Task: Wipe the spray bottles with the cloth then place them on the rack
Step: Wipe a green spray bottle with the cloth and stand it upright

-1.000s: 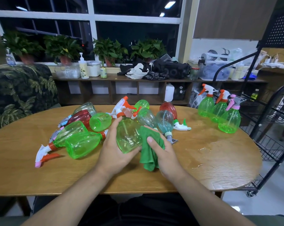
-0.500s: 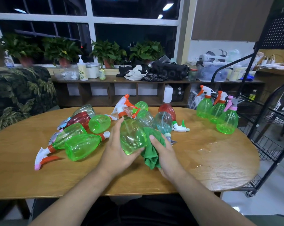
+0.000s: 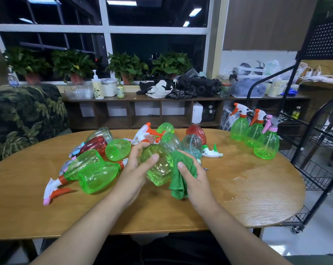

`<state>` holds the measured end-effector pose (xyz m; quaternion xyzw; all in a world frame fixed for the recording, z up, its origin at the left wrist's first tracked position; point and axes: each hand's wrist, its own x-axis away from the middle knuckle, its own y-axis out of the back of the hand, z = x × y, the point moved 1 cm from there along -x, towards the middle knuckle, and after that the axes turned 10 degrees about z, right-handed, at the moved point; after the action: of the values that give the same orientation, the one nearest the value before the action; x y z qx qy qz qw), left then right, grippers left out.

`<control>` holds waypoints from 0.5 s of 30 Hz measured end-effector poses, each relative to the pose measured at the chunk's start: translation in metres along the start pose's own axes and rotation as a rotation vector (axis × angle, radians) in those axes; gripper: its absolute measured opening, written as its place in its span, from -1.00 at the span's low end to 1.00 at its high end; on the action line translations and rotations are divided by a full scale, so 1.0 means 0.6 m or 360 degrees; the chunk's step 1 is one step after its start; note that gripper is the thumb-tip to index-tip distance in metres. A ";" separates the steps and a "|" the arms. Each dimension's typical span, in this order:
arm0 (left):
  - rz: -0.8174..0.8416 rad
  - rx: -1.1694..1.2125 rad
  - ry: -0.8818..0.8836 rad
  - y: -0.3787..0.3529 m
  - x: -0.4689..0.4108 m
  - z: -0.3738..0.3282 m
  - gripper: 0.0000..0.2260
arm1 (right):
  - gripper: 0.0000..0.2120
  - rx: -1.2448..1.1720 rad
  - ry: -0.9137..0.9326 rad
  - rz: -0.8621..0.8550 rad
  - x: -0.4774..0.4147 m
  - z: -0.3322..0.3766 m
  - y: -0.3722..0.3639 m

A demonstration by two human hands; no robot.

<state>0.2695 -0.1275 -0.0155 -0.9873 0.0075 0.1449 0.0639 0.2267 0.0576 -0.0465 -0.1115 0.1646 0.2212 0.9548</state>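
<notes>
Left hand point(image 3: 132, 170) grips green bottle point(image 3: 159, 167), looks empty; right hand point(image 3: 195, 175) holds cloth point(image 3: 181, 175)

**Held spray bottle** point(image 3: 159, 169): translucent green plastic, glossy, with ribbed walls that catch bright highlights.
**Cloth** point(image 3: 181, 180): green fabric, matt, soft and creased.
**Worktop** point(image 3: 257, 199): light wood with open grain and a satin finish. A shiny wet patch point(image 3: 246, 175) lies on its right part.
**Lying bottles** point(image 3: 97, 175): glossy translucent plastic in green, red and pale blue.
**Trigger heads** point(image 3: 49, 190): smooth opaque plastic in white, orange and pink.
**Standing bottles** point(image 3: 267, 144): the same glossy green plastic.
**Rack** point(image 3: 314, 175): black wire metal, with a matt perforated panel point(image 3: 326, 41) above.
</notes>
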 end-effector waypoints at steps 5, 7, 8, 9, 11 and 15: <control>0.0075 -0.0162 -0.0041 -0.013 -0.005 0.002 -0.38 | -0.67 -0.0042 0.0074 -0.0071 -0.001 0.004 -0.002; 0.0012 -0.0314 -0.0134 -0.023 0.001 -0.001 -0.40 | -0.66 -0.0162 0.0021 -0.0126 -0.005 0.004 -0.001; -0.0053 -0.0416 -0.0223 -0.031 0.005 -0.004 -0.41 | -0.67 -0.0292 -0.0066 -0.0167 -0.007 0.006 -0.004; -0.0119 -0.0506 -0.0332 -0.038 0.007 -0.004 -0.41 | -0.68 -0.0445 -0.0185 -0.0210 -0.009 0.007 -0.006; -0.0226 -0.0611 -0.0499 -0.050 0.006 0.006 -0.39 | -0.67 -0.0687 -0.0400 -0.0251 -0.013 0.007 -0.008; -0.0388 -0.0771 -0.0634 -0.068 -0.004 0.028 -0.34 | -0.62 -0.0784 -0.0568 -0.0112 -0.019 0.005 -0.012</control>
<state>0.2637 -0.0847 -0.0257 -0.9197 -0.1580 0.3239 -0.1556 0.2214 0.0478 -0.0383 -0.3045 -0.0683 0.2375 0.9199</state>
